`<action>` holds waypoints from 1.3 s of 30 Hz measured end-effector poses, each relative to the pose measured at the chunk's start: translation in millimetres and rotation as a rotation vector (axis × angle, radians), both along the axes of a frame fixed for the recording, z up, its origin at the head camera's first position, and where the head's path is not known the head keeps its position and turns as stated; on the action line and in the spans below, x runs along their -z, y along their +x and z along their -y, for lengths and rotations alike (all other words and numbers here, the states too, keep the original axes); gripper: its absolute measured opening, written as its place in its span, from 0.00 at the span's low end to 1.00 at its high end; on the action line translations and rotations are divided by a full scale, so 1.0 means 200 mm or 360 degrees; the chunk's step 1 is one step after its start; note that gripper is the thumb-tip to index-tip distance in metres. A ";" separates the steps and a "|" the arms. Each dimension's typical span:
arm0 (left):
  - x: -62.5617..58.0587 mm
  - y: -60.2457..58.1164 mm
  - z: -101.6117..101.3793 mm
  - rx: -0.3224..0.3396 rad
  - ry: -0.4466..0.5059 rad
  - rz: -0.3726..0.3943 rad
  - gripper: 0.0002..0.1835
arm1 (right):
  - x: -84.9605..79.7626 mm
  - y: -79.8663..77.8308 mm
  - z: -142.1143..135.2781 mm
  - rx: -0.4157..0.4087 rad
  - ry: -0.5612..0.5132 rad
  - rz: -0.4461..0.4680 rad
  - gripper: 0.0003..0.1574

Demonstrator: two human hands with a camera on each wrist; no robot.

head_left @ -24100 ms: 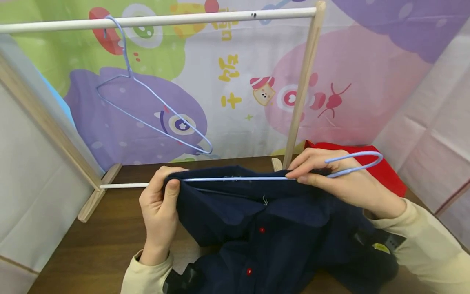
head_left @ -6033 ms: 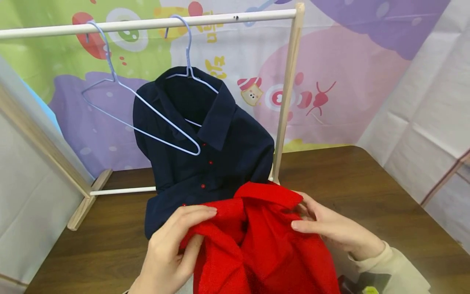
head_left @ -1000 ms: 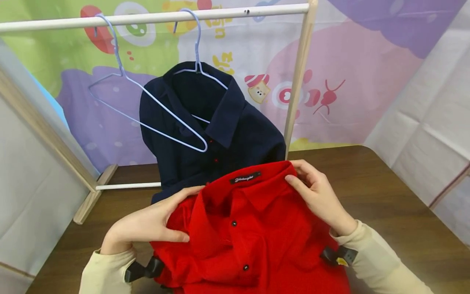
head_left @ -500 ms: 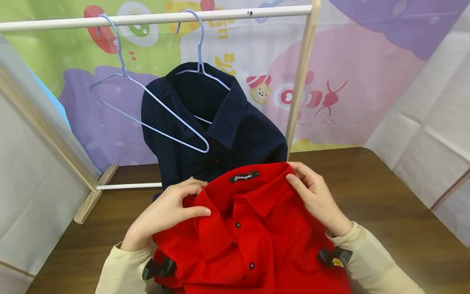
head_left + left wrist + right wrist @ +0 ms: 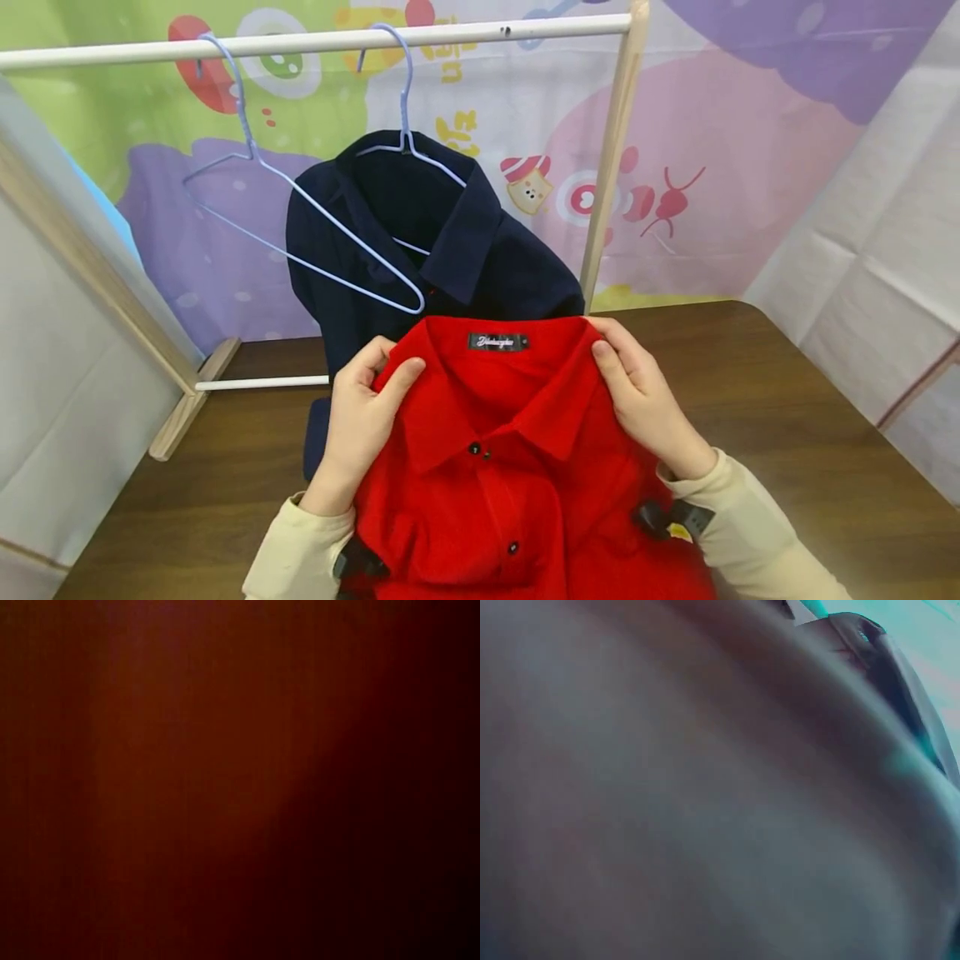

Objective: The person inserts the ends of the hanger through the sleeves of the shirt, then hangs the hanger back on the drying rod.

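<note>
A red shirt [image 5: 465,517] with dark buttons and a black neck label is held up by its collar in the head view. My left hand [image 5: 360,417] pinches the left side of the collar, thumb in front and fingers behind. On the other side, my right hand [image 5: 648,400] grips the collar's right shoulder edge the same way. Behind it a navy shirt [image 5: 517,258] hangs on a light blue hanger [image 5: 406,100]. Dark red cloth fills the left wrist view. The right wrist view is mostly a blurred close surface.
A bare light blue hanger [image 5: 242,125] hangs left of the navy shirt, its lower corner in front of that shirt. Both hang from a white rail [image 5: 315,43] on a wooden stand [image 5: 611,167]. Brown tabletop [image 5: 780,400] lies below, with a printed cloth [image 5: 697,167] behind.
Earlier the navy shirt was in my hands with a hanger; it now hangs on the rail. The red shirt has since been picked up. Lately my left hand shifted up onto the collar, which now stands straighter.
</note>
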State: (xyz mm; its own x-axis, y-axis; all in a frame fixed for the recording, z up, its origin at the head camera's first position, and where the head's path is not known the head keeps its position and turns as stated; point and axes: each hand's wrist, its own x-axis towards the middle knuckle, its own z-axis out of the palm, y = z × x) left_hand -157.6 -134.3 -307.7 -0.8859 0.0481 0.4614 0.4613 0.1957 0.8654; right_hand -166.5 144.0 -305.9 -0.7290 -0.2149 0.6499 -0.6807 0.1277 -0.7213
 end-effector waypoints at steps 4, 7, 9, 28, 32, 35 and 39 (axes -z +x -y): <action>0.03 0.00 0.03 0.0185 -0.0194 0.0189 0.11 | 0.01 -0.01 0.03 0.0044 -0.0032 -0.0036 0.17; 0.03 0.01 0.05 0.0322 -0.0330 0.0247 0.16 | 0.01 -0.01 0.04 0.0058 -0.0017 -0.0062 0.18; 0.03 0.01 0.06 0.0321 -0.0348 0.0218 0.14 | 0.02 -0.01 0.04 0.0087 0.0019 -0.0070 0.18; 0.06 0.03 -0.01 0.0244 -0.0026 0.0104 0.08 | 0.09 0.01 0.12 0.0521 0.0294 -0.0020 0.22; 0.06 0.03 0.00 0.0271 -0.0053 0.0102 0.19 | 0.10 0.01 0.11 0.0448 0.0335 -0.0048 0.20; 0.06 0.02 0.01 0.0285 -0.0071 0.0084 0.22 | 0.10 0.02 0.11 0.0367 0.0374 -0.0116 0.21; 0.06 0.02 0.02 0.0222 -0.0029 0.0094 0.17 | 0.10 0.02 0.10 0.0321 0.0363 -0.0186 0.22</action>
